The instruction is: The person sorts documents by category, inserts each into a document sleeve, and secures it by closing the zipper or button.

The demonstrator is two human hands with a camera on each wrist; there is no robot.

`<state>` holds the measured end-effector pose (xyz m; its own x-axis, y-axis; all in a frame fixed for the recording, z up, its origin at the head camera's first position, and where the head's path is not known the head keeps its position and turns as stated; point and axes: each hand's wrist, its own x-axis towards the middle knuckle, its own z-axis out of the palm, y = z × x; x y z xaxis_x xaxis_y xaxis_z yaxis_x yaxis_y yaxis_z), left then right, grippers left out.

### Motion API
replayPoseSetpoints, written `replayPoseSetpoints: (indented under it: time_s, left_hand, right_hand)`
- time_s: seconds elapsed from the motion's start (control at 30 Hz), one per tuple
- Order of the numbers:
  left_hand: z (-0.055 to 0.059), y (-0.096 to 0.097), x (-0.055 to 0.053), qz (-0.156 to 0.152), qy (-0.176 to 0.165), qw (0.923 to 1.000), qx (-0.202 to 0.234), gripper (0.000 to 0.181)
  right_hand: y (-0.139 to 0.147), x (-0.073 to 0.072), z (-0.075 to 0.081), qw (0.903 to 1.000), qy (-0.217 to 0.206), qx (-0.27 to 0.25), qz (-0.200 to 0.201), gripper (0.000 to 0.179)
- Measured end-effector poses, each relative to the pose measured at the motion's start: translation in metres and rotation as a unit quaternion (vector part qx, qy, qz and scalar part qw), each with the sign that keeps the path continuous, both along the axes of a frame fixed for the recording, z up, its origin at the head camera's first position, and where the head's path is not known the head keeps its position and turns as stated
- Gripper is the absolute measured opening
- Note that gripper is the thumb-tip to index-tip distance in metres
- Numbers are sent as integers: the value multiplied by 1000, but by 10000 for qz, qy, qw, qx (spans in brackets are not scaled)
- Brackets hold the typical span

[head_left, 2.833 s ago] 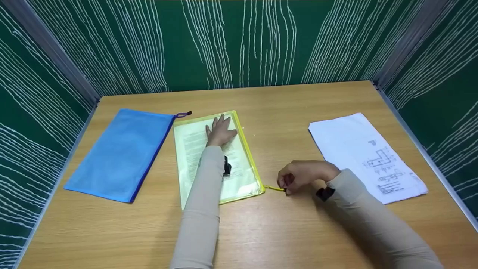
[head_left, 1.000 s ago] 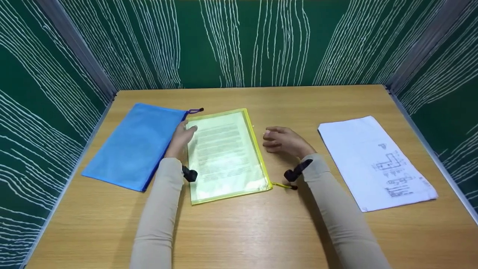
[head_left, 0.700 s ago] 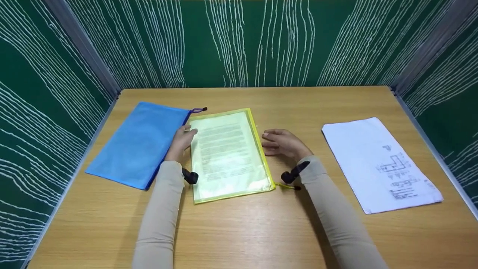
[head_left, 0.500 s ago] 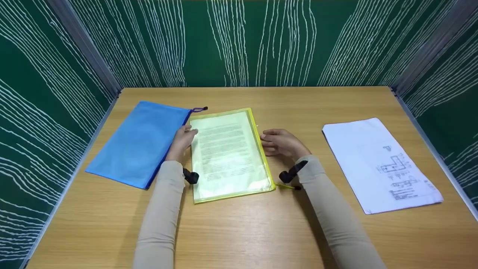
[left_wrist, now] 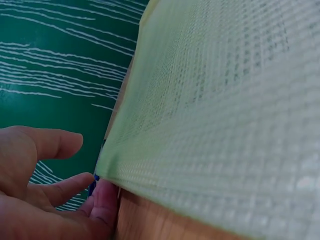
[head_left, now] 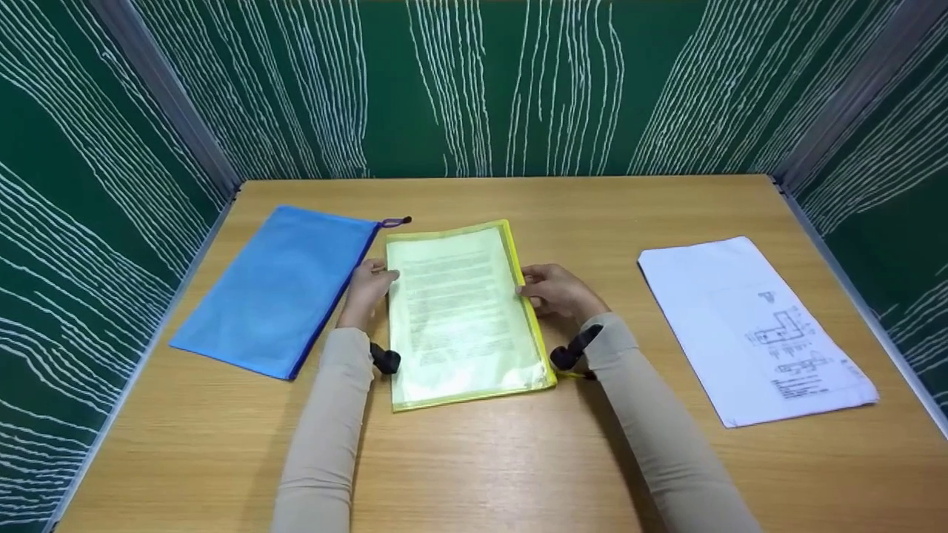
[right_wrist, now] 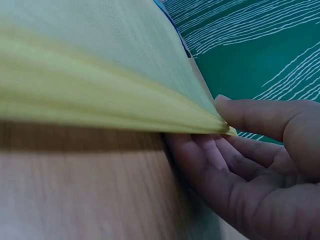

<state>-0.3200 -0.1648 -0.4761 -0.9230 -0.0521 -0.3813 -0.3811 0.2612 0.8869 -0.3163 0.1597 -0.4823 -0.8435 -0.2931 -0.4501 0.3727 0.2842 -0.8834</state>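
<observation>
A clear mesh zip pouch (head_left: 466, 318) with yellow edging lies mid-table, a printed sheet showing through it. My right hand (head_left: 559, 290) pinches its right edge, thumb on top and fingers underneath. In the right wrist view the yellow edge (right_wrist: 100, 95) is raised over the wood, a shadow below it. At the opposite edge, my left hand (head_left: 366, 292) touches the pouch with its fingertips. The left wrist view shows the left thumb (left_wrist: 57, 143) apart from the mesh (left_wrist: 210, 125). The pouch's yellow zip pull is mostly hidden by the right wrist.
Left of the pouch lies a blue zip pouch (head_left: 274, 292) with a dark blue zip edge and a purple pull loop (head_left: 392, 222). A stack of white paper with printed technical drawings (head_left: 755, 333) lies at the right. Green panels (head_left: 503, 89) with white lines enclose the wooden table (head_left: 474, 474).
Earlier my left hand pressed on the yellow-edged pouch while my right held its zip pull. Both hands then moved to its sides; the right now grips the edge, and the pouch has shifted slightly right.
</observation>
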Motion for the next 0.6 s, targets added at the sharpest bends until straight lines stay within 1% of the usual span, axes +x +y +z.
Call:
replayPoseSetpoints:
  time_s: [0.13, 0.33, 0.47, 0.6]
  left_hand:
    - [-2, 1, 2, -31, 74, 9998, -179, 60]
    - [-6, 1, 1, -25, 296, 9990, -332, 59]
    - [-10, 2, 0, 23, 521, 9981, -328, 57]
    - [-12, 3, 1, 10, 805, 9963, -318, 56]
  right_hand:
    - [1, 1, -2, 9999, 89, 83, 35, 58]
    - [3, 3, -6, 9995, 309, 43, 6, 56]
    - [5, 5, -10, 9990, 403, -171, 49, 51]
    - [9, 7, -12, 9980, 435, -398, 234, 47]
